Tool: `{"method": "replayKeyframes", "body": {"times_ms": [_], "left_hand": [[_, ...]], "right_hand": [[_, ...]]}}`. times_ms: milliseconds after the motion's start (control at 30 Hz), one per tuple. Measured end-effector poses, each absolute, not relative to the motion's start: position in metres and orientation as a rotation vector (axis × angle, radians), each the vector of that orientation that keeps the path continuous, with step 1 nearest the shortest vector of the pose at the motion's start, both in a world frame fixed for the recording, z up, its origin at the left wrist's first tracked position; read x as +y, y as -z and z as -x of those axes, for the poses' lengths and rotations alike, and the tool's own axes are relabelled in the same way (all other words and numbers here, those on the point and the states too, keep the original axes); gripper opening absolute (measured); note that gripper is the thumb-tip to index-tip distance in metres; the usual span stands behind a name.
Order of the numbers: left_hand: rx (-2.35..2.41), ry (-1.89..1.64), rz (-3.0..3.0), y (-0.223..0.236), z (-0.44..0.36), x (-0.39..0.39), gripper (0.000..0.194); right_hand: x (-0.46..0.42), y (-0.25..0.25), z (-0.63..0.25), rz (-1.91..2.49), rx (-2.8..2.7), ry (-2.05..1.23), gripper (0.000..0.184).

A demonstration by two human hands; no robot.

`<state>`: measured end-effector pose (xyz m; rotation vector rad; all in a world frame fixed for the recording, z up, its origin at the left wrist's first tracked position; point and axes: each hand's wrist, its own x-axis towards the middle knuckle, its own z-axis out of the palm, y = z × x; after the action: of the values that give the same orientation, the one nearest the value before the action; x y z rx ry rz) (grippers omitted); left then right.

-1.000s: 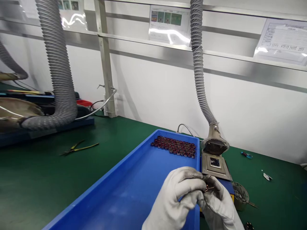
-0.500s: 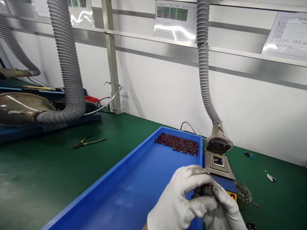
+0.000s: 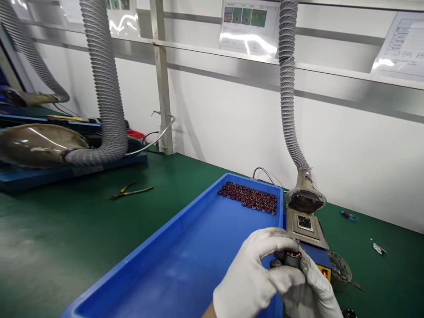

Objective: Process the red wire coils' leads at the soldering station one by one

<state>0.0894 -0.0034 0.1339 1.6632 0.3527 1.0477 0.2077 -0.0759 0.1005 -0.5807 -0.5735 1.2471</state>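
Note:
Both hands wear white gloves with grimy fingertips and meet at the bottom of the view, over the right rim of a long blue tray (image 3: 172, 229). My left hand (image 3: 255, 276) curls its fingers and thumb round a small dark coil with copper winding (image 3: 291, 257). My right hand (image 3: 308, 289) pinches the same coil from the right and below. At the tray's far end lies a heap of several dark red coils (image 3: 250, 197). Just right of my hands stands a small solder pot (image 3: 306, 225) on a blue box.
A grey fume hose (image 3: 288, 92) drops to a fan nozzle (image 3: 304, 201) behind the solder pot. A small metal tin (image 3: 341, 270) stands right of the box. Yellow-handled pliers (image 3: 130, 191) lie on the green mat. A second hose (image 3: 104, 88) and hood lie at left.
The view has drifted left, so everything sits further right. My hands have turned the coil between the fingers and closed more tightly round it.

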Motion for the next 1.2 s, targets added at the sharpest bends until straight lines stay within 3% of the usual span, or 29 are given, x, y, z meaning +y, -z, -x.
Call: {"method": "replayKeyframes", "body": {"times_ms": [167,400,600,900,1033,1200], "left_hand": [[0.21,-1.123,-1.403,-0.137,-0.097,-0.005,0.013],[0.301,-1.372,-1.071,-0.134,-0.089,-0.001,0.015],[0.435,-0.892,-1.366,-0.142,-0.086,-0.006,0.022],[0.239,-1.269,-1.001,-0.138,-0.079,-0.008,0.016],[0.372,-1.096,-1.342,-0.145,-0.074,-0.007,0.031],[0.214,-1.162,-1.395,-0.142,-0.084,-0.013,0.024]], "right_hand": [[-0.072,-0.105,-0.199,0.548,-0.621,-1.328,0.039],[-0.074,-0.11,-0.203,0.508,-0.578,-1.42,0.029],[-0.075,-0.111,-0.205,0.551,-0.533,-1.353,0.031],[-0.072,-0.102,-0.205,0.607,-0.64,-1.369,0.033],[-0.073,-0.1,-0.206,0.642,-0.67,-1.309,0.032],[-0.07,-0.096,-0.208,0.699,-0.675,-1.114,0.03]]}}
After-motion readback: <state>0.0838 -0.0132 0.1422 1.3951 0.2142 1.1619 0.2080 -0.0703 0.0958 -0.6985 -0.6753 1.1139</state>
